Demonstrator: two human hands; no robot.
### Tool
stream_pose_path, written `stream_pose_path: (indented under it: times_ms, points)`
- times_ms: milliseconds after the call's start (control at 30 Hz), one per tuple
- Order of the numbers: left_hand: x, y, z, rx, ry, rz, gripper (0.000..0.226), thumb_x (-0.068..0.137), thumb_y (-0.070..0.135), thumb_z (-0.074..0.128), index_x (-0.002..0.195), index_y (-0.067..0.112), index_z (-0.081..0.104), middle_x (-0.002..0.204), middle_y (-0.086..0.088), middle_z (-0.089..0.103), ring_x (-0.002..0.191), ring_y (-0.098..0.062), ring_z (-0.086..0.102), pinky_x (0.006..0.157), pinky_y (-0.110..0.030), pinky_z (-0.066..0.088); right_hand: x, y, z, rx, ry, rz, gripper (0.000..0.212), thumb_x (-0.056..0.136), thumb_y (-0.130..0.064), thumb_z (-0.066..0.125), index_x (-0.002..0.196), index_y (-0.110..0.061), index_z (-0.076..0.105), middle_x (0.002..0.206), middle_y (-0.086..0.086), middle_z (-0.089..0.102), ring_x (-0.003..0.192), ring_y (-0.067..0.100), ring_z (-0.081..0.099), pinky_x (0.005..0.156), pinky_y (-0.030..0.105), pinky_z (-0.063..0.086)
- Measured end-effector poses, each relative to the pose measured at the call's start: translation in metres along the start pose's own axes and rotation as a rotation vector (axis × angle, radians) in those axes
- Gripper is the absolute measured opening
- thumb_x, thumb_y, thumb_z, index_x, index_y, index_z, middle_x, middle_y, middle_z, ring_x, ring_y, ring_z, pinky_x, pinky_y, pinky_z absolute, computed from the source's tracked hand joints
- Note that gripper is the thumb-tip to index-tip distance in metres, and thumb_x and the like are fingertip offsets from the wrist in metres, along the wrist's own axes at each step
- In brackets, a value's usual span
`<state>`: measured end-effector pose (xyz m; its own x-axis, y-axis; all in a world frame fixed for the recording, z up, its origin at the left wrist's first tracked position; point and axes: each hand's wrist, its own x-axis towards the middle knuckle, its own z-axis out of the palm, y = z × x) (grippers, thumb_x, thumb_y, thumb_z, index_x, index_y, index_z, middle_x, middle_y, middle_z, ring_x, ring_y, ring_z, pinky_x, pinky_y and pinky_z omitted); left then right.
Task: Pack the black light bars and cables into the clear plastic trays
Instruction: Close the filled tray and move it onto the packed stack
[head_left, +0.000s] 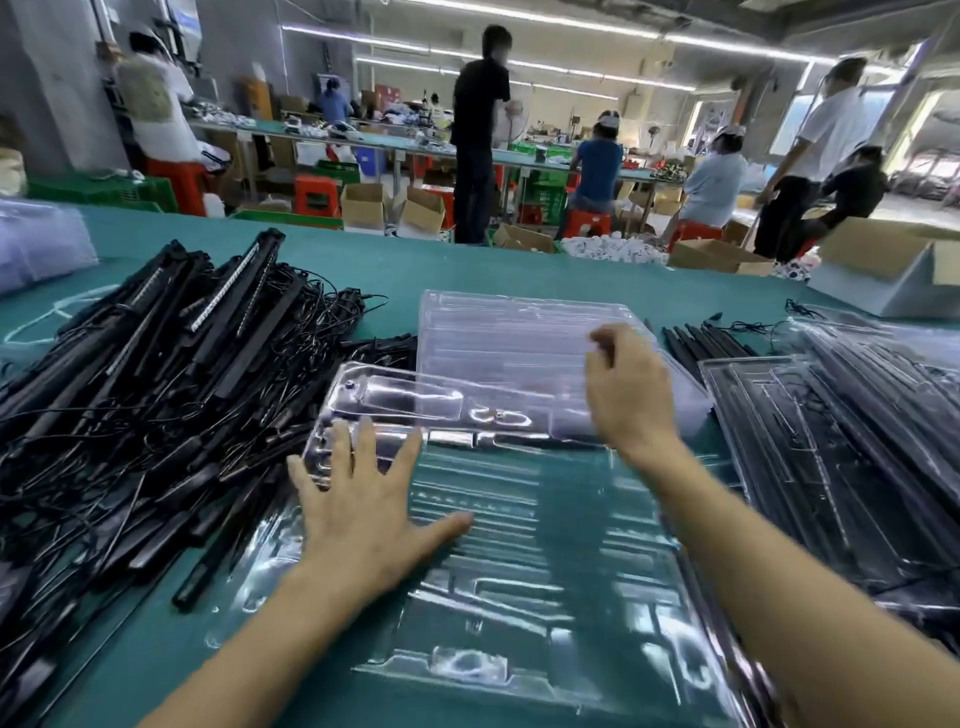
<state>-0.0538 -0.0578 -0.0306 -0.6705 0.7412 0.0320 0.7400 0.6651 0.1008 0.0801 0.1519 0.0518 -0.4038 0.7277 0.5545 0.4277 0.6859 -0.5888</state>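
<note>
Left hand (363, 499) lies flat, fingers spread, on the near clear tray (519, 597). Right hand (626, 387), fingers bent, touches the far tray stack (493, 332); grip undeterminable.

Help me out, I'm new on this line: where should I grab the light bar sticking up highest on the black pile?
Grip the light bar round its raised far end, coming from above and the right. That end stands free, while the near end sinks into tangled cables, so it should probably lift out lengthwise.
</note>
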Motion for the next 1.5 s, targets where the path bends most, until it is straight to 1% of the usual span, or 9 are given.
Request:
stream_pose_path:
  times_ms: [267, 567, 733, 900, 1100, 1200, 1333, 1433, 1500]
  points:
    - [0.004, 0.003, 0.001, 0.062, 0.012, -0.157, 0.103, 0.078, 0.088, 0.013, 0.155, 0.024, -0.009, 0.163, -0.018, -0.013, 0.149, -0.045, -0.01, 0.109, -0.077, 0.004, 0.073, 0.112, -0.013, -0.313, -0.24, 0.668, 0.067, 0.092, -0.045, 0.045, 0.142, -0.001, 0.037, 0.146, 0.025, 0.04, 0.132, 0.043, 0.038, 0.108, 0.047, 0.034]
    - [0.004, 0.001, -0.001, 0.175, 0.079, -0.167, 0.094, 0.085, 0.081, 0.012, 0.157, 0.02, 0.003, 0.164, -0.011, 0.001, 0.146, -0.041, 0.015, 0.108, -0.065, 0.022, 0.064, 0.115, -0.014, -0.61, -0.372, 0.636, 0.071, 0.082, -0.054, 0.051, 0.135, -0.006, 0.046, 0.141, 0.023, 0.046, 0.126, 0.043, 0.044, 0.104, 0.049, 0.037]
    - [0.001, 0.003, 0.003, 0.167, 0.132, -0.101, 0.083, 0.087, 0.078, 0.014, 0.154, 0.03, 0.008, 0.163, -0.007, 0.003, 0.145, -0.04, 0.019, 0.107, -0.066, 0.023, 0.08, 0.099, -0.023, -0.324, -0.528, 0.67, 0.065, 0.093, -0.04, 0.058, 0.14, 0.001, 0.042, 0.148, 0.021, 0.04, 0.124, 0.043, 0.048, 0.085, 0.046, 0.048]
    - [0.003, 0.001, 0.006, 0.164, 0.115, -0.101, 0.082, 0.088, 0.078, 0.014, 0.154, 0.032, 0.004, 0.163, -0.008, 0.01, 0.147, -0.04, 0.015, 0.109, -0.067, 0.021, 0.078, 0.1, -0.014, 0.014, -0.417, 0.785, 0.069, 0.094, -0.037, 0.056, 0.148, -0.003, 0.03, 0.154, 0.017, 0.031, 0.135, 0.042, 0.036, 0.099, 0.049, 0.037]
    - [0.004, 0.003, 0.005, 0.163, 0.106, -0.108, 0.081, 0.089, 0.076, 0.012, 0.156, 0.029, 0.003, 0.164, -0.008, 0.009, 0.146, -0.041, 0.015, 0.109, -0.066, 0.023, 0.063, 0.112, -0.01, 0.131, -0.052, 0.805, 0.073, 0.08, -0.056, 0.055, 0.13, -0.003, 0.051, 0.134, 0.017, 0.051, 0.119, 0.036, 0.049, 0.097, 0.043, 0.042]
    - [0.005, 0.002, 0.006, 0.176, 0.12, -0.111, 0.081, 0.09, 0.075, 0.01, 0.156, 0.028, 0.005, 0.163, -0.006, 0.013, 0.144, -0.038, 0.02, 0.105, -0.063, 0.028, 0.05, 0.118, -0.004, 0.189, 0.09, 0.78, 0.045, 0.083, -0.048, 0.053, 0.1, -0.008, 0.062, 0.114, 0.016, 0.061, 0.101, 0.032, 0.055, 0.083, 0.04, 0.046]
    - [0.005, 0.001, 0.008, 0.202, 0.156, -0.097, 0.082, 0.088, 0.076, 0.011, 0.154, 0.029, 0.014, 0.158, -0.003, 0.022, 0.136, -0.033, 0.031, 0.097, -0.058, 0.033, 0.045, 0.123, 0.007, 0.427, 0.172, 0.893, 0.039, 0.087, -0.032, 0.05, 0.11, -0.004, 0.066, 0.103, 0.013, 0.067, 0.086, 0.031, 0.065, 0.078, 0.046, 0.057]
    - [0.006, 0.0, 0.01, 0.202, 0.151, -0.11, 0.083, 0.087, 0.077, 0.008, 0.154, 0.029, 0.013, 0.16, -0.003, 0.022, 0.136, -0.032, 0.032, 0.097, -0.057, 0.033, 0.046, 0.129, 0.015, 0.502, 0.118, 0.889, 0.034, 0.092, -0.01, 0.041, 0.111, -0.008, 0.069, 0.08, 0.007, 0.066, 0.061, 0.022, 0.059, 0.055, 0.029, 0.053]
    - [0.007, 0.0, 0.01, 0.203, 0.158, -0.114, 0.083, 0.087, 0.077, 0.008, 0.154, 0.03, 0.012, 0.159, -0.002, 0.023, 0.136, -0.032, 0.032, 0.097, -0.056, 0.032, 0.041, 0.135, 0.019, 0.222, 0.052, 0.777, 0.038, 0.088, -0.001, 0.043, 0.108, -0.014, 0.073, 0.097, 0.008, 0.07, 0.083, 0.028, 0.064, 0.074, 0.028, 0.053]
